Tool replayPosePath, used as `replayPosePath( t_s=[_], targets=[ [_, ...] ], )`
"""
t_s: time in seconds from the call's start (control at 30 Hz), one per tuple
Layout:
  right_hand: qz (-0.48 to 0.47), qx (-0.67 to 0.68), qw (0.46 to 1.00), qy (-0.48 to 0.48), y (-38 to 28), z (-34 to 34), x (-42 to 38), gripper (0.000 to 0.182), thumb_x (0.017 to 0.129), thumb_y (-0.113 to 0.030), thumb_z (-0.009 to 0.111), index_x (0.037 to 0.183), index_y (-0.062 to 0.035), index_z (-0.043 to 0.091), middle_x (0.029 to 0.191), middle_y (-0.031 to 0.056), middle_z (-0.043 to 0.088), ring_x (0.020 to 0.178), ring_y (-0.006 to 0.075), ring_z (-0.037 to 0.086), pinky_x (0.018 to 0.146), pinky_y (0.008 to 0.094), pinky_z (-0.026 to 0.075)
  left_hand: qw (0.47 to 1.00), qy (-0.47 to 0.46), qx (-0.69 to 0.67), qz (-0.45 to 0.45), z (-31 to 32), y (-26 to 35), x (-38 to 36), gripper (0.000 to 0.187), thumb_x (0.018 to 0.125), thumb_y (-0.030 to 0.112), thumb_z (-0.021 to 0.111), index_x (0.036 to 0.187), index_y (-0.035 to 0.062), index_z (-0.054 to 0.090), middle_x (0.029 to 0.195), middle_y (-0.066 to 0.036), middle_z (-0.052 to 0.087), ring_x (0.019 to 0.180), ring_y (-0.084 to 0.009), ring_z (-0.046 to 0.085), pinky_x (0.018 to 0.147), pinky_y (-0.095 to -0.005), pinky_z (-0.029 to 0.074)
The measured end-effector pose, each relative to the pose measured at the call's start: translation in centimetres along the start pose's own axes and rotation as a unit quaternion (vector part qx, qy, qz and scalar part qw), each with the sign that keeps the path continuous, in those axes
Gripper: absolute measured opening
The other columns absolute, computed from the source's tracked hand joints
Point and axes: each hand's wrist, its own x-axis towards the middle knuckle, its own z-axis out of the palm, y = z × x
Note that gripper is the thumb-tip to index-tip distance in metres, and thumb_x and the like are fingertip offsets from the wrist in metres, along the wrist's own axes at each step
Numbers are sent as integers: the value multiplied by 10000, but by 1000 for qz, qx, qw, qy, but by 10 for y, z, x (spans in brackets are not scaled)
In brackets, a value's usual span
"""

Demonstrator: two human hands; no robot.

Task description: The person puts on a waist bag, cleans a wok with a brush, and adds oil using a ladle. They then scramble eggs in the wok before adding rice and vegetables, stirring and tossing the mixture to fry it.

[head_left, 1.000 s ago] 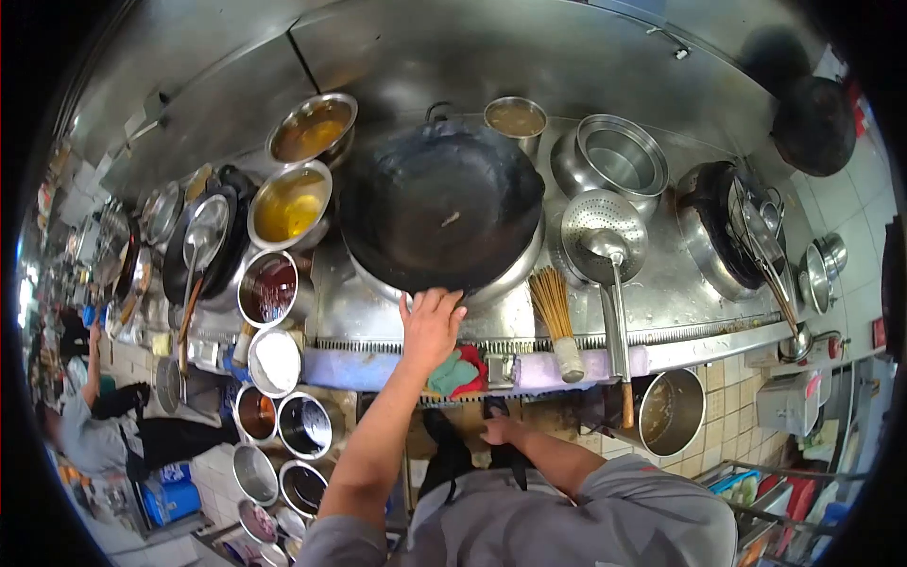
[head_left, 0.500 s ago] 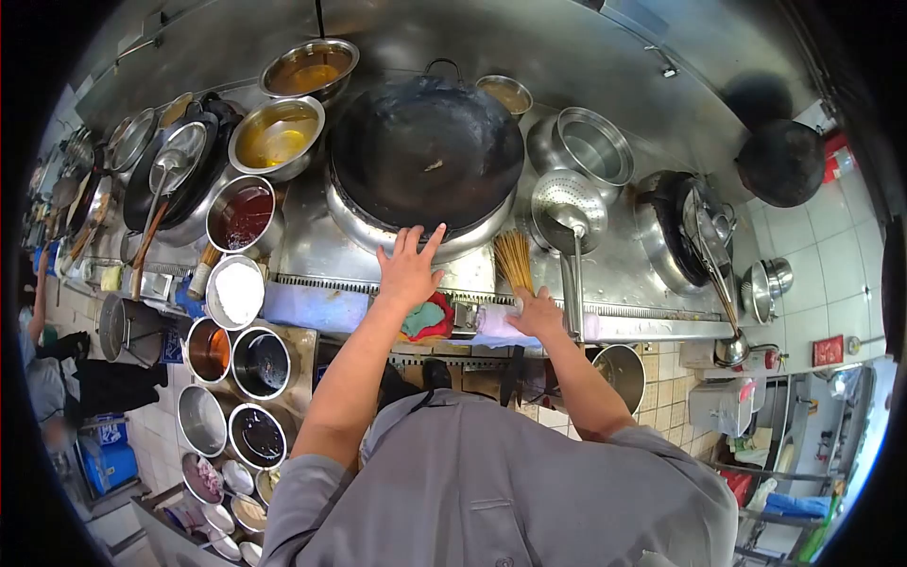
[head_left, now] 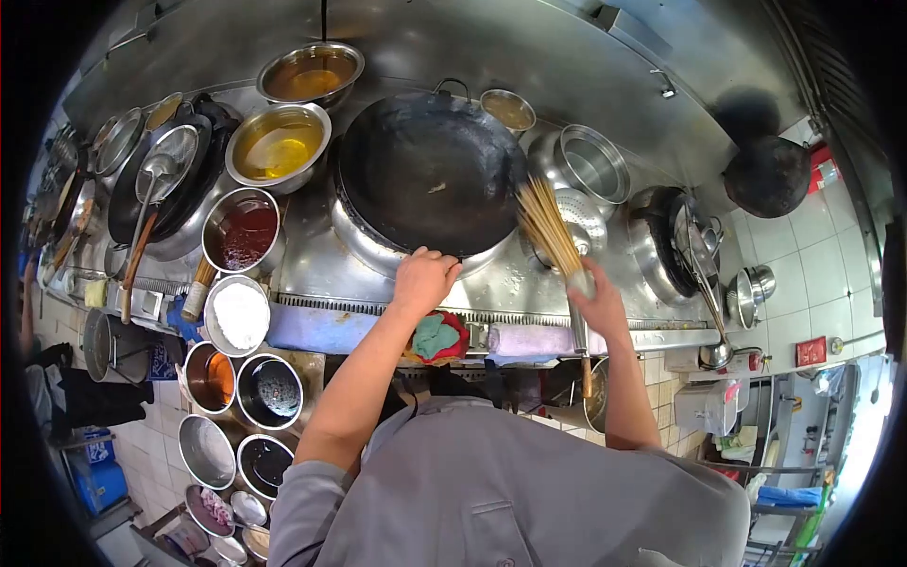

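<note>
A large black wok sits tilted on the steel stove ring in the middle of the head view. My left hand is at its near rim, fingers curled closed over the edge; the fingertips are partly hidden. My right hand grips the lower end of a bamboo wok brush, its bristles pointing up and left beside the wok's right edge. Behind the brush lies a perforated skimmer, partly covered by it. A small scrap rests on the wok's bottom.
Bowls of yellow oil and red sauce stand left of the wok, near a bowl of white powder. At the right are a steel pot and another wok with ladles. Folded cloths lie along the front edge.
My right hand has lifted the bamboo brush up and to the right from the stove's front edge. My left hand has gone from spread fingers to curled on the wok's rim.
</note>
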Motion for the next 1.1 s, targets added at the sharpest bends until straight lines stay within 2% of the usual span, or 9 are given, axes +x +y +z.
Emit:
replayPosePath(
  t_s=[0.2,0.27,0.33,0.4,0.47,0.7,0.8,0.87,1.1],
  targets=[
    [-282,39,946,-155,-85,35,106,614,809,-289,707,1380,-191,503,1239,156,616,1122,347,588,891,419,505,999,-19,21,-26,1,4,-2,190,842,270,655,879,100,731,770,-66,644,820,-269,598,731,-400,503],
    [-109,38,891,-439,-79,38,177,624,795,-343,703,1373,-210,507,1190,134,648,1060,352,619,856,453,520,999,-9,23,-21,-2,5,1,184,835,262,664,878,96,730,762,-70,638,808,-272,595,720,-401,502],
    [-206,-192,932,-228,-36,56,269,543,790,-367,686,1288,-183,575,1113,149,677,994,361,650,823,476,532,999,-25,15,-34,-5,6,1,171,819,241,685,885,90,731,757,-77,628,782,-279,588,700,-397,498],
    [38,-33,988,145,-61,63,277,434,793,-371,665,1172,-162,635,1026,168,696,930,355,676,807,470,538,999,-2,8,-33,-1,7,-2,157,803,210,704,890,82,734,750,-81,616,754,-287,580,685,-396,495],
    [96,-37,988,116,-83,93,270,390,797,-370,652,1122,-155,660,1026,190,691,925,341,682,792,463,543,999,25,-32,-30,3,1,-2,158,802,204,709,891,76,738,750,-88,610,753,-290,578,683,-401,492],
    [-188,-10,858,-478,-59,71,267,502,810,-326,709,1299,-294,601,1025,57,703,850,146,666,667,340,567,996,17,-78,-51,1,1,-2,141,781,158,740,883,62,737,727,-105,579,741,-304,546,679,-397,477],
    [-51,-114,991,38,-59,35,295,315,797,-405,678,1022,-186,706,1014,159,696,944,343,672,797,444,541,994,13,-94,-61,2,1,-2,146,787,162,737,885,54,733,743,-104,584,756,-299,545,689,-400,471],
    [64,-57,991,104,-79,68,284,296,805,-374,665,995,-151,711,993,162,700,950,336,675,809,447,541,993,19,-97,-71,3,3,-2,135,788,162,735,861,49,721,758,-108,590,772,-309,542,701,-407,467],
    [-293,77,853,-425,-84,74,222,562,777,-390,730,1307,-255,600,1052,141,697,850,251,676,841,390,534,993,19,-92,-66,12,0,-3,126,797,155,724,824,40,680,778,-124,594,796,-335,537,730,-424,453]
  ],
)
